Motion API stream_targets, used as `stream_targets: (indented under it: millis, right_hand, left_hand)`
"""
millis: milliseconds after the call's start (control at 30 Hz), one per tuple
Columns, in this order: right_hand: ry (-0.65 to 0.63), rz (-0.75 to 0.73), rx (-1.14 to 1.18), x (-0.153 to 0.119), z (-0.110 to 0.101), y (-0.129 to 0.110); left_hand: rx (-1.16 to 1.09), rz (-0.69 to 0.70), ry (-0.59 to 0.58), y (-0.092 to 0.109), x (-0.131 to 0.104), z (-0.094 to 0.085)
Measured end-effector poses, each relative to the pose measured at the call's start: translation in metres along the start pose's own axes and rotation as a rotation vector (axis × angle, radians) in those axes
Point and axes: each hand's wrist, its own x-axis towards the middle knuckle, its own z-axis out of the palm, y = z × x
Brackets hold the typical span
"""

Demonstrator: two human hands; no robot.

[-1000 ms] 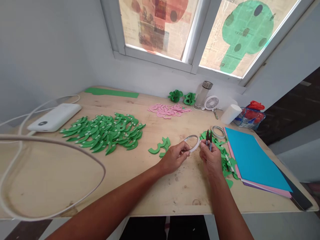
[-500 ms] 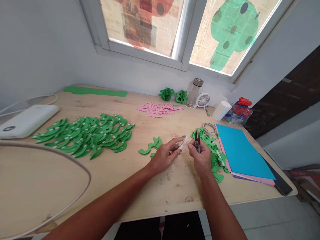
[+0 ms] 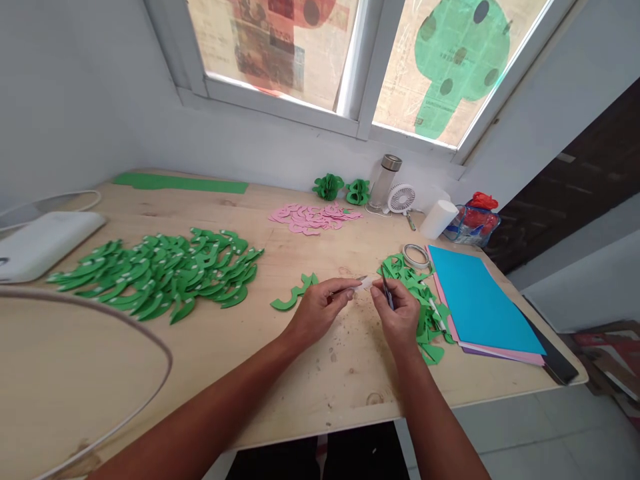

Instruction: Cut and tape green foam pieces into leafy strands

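My left hand point(image 3: 323, 303) is closed on a small roll of white tape point(image 3: 361, 281), turned nearly edge-on. A short pale end of tape spans the gap toward my right hand point(image 3: 400, 308). That hand is closed around small dark-bladed scissors point(image 3: 387, 291), their blades pointing up and away from me; its fingertips also seem to pinch the tape's free end. Just left of my left hand lies a curved green paper piece point(image 3: 286, 303), partly hidden by the hand. Green paper scraps point(image 3: 430, 327) lie beside my right hand.
A large heap of green paper cutouts point(image 3: 165, 273) spreads on the left. Pink cutouts point(image 3: 310, 217) lie farther back. Another tape roll point(image 3: 415, 256) rests near blue paper sheets point(image 3: 480, 300) at right. A bottle point(image 3: 385, 181) and fan point(image 3: 401, 199) stand by the wall.
The tape roll has tipped from showing its ring to nearly edge-on. The scissors have turned, with their blades closer together. The view has shifted slightly.
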Motion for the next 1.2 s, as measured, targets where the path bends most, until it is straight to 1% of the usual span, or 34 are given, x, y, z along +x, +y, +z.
stream_targets:
  millis: [133,200,300,400,467,800,1000,1200]
  right_hand:
    - [0.086,-0.002,0.017,0.000,-0.001,0.000]
    - [0.088,0.024,0.039,0.002,-0.002,0.001]
    - [-0.003,0.064,0.053,0.005,-0.004,0.003]
    - [-0.100,0.086,-0.034,0.006,-0.003,0.003]
    - [-0.140,0.090,-0.095,0.006,-0.001,0.003]
    - [-0.198,0.056,-0.147,0.004,0.001,0.001]
    - [-0.181,0.026,-0.132,0.003,0.001,0.001]
    - [-0.153,0.027,-0.136,0.003,0.002,0.001]
  left_hand:
    - [-0.008,0.009,0.088,-0.003,0.001,-0.002]
    - [-0.025,-0.005,0.122,-0.001,0.002,-0.004]
    - [-0.042,-0.018,0.146,0.002,0.004,-0.008]
    - [-0.041,-0.017,0.161,0.005,0.005,-0.010]
    - [-0.035,-0.010,0.171,0.005,0.005,-0.011]
    - [-0.040,-0.027,0.146,0.002,0.004,-0.009]
    - [-0.014,-0.010,0.134,0.002,0.004,-0.009]
    - [-0.007,0.003,0.122,-0.002,0.004,-0.009]
